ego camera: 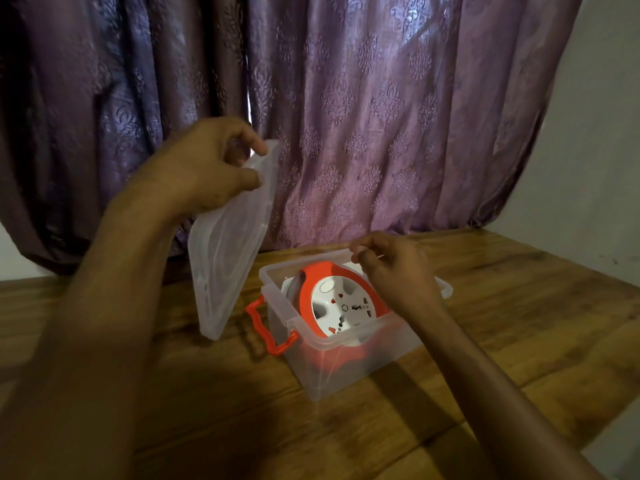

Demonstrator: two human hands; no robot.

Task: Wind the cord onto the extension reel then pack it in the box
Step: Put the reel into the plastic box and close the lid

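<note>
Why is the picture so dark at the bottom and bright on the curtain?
Head view: light glows through the curtain from behind; the arms shade the table; the left hand looks slightly blurred, and the wide lens bends the edges.

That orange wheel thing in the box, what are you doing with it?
The orange and white extension reel already sits inside the clear plastic box on the wooden table. The left hand holds the clear lid up, tilted beside the box, not on it yet. The right hand hovers over the box's far rim, fingers curled. The box's orange handle hangs at its side.
</note>
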